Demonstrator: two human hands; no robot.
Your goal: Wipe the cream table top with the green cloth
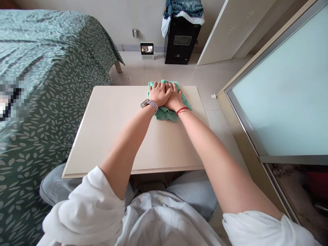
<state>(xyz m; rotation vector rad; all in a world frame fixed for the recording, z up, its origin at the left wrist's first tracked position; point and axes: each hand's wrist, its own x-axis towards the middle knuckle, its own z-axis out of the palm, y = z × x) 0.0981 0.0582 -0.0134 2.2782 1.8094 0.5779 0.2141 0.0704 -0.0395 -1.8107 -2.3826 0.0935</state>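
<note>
A green cloth (166, 115) lies near the far edge of a cream-coloured table (110, 126), right of its middle. My left hand (159, 94), with a watch at the wrist, presses flat on the cloth, its fingers spread and its thumb side over my right hand. My right hand (175, 99), with a red string at the wrist, also rests flat on the cloth, partly under the left one. Folds of the cloth show around both hands. Neither hand is wrapped round anything.
At the left is a bed with a green leaf-patterned cover (84, 58). Beyond the table stand a small screen (147, 49) and a black cabinet (179, 44) with clothes (184, 7) on top. A frosted glass panel (284, 92) is at the right.
</note>
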